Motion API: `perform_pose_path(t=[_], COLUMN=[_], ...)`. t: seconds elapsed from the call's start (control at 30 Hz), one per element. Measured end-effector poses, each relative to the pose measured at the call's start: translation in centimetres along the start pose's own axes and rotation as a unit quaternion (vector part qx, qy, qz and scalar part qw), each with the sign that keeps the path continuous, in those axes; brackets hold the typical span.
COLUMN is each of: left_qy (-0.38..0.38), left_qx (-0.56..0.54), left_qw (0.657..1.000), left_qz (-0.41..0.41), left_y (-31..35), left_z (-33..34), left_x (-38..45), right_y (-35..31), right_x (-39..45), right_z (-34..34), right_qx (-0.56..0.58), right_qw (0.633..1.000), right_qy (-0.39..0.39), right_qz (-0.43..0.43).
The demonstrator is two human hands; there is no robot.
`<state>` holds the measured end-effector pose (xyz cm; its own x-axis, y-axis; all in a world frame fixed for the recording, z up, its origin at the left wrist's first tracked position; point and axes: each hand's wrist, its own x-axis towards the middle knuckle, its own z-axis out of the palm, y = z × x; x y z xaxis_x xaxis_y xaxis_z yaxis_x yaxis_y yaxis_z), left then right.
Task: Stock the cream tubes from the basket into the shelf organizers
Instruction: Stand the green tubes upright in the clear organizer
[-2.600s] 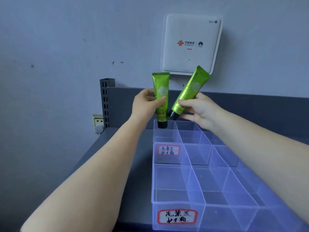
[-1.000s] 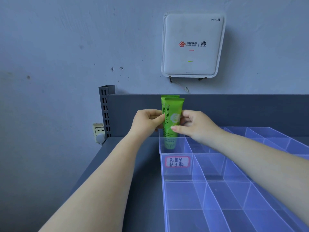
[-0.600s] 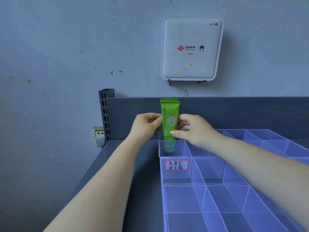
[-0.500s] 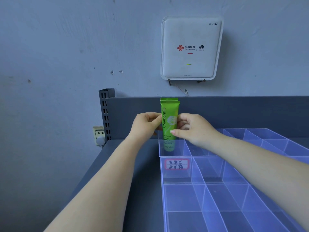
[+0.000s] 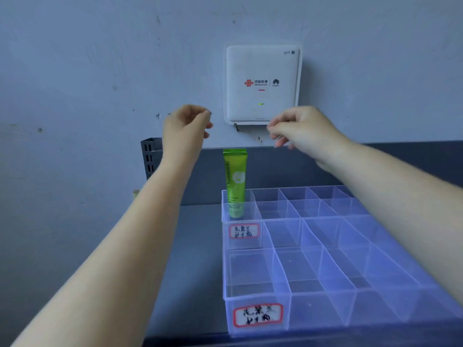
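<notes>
Green cream tubes [image 5: 235,181] stand upright, cap down, in the far-left compartment of the rear clear organizer [image 5: 295,196]; one tube hides most of another behind it. My left hand [image 5: 186,127] hovers above and left of the tubes, fingers loosely curled, holding nothing. My right hand [image 5: 300,127] hovers above and right of them, also with nothing in it. A second clear organizer [image 5: 313,276] with a red-bordered label lies nearer to me. The basket is out of view.
A white router box [image 5: 261,83] hangs on the wall behind my hands. The grey shelf back panel [image 5: 313,166] runs behind the organizers, with a slotted upright post [image 5: 150,156] at its left end. The grey shelf surface [image 5: 198,246] shows left of the organizers.
Both hands let go of the green tubes and rose up and apart. The tubes now stand by themselves in the rear organizer's far-left compartment.
</notes>
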<state>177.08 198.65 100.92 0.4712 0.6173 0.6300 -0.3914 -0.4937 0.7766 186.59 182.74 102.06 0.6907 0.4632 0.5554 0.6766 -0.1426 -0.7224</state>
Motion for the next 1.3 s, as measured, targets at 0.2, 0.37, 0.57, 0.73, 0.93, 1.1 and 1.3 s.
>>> perform_pose_path(t=[0.2,0.37,0.57,0.73,0.93,1.1,1.3], left_qy=[-0.125,-0.200,-0.249,-0.294,-0.356,-0.446,-0.524], left_qx=[0.186,0.407,0.453,0.408,0.366,0.314,0.231], left_qw=[0.966,0.852,0.775,0.771,0.735,0.696,0.668], left_qz=[0.131,0.262,0.364,0.390,0.447,0.467,0.476], left_y=[6.0,9.6,12.0,14.5,16.2,15.7,13.5], left_z=[3.3,10.8,22.2,32.2,41.6,47.5,52.9], left_x=[-4.2,-9.4,-17.3,-26.3,-37.0,-45.4,-54.1], right_y=[-1.1,1.4,4.9,8.5,13.7,17.0,21.4], right_x=[-5.9,-10.7,-17.5,-25.2,-34.5,-42.3,-50.5], right_z=[-7.9,-15.9,-25.9,-34.6,-42.6,-46.5,-48.9], right_qx=[-0.209,-0.482,-0.684,-0.721,-0.761,-0.751,-0.722], right_qw=[0.969,0.864,0.717,0.690,0.639,0.630,0.614], right_qy=[0.050,0.036,-0.011,-0.051,-0.086,-0.100,-0.131], right_qz=[-0.120,-0.141,-0.133,-0.029,0.072,0.173,0.291])
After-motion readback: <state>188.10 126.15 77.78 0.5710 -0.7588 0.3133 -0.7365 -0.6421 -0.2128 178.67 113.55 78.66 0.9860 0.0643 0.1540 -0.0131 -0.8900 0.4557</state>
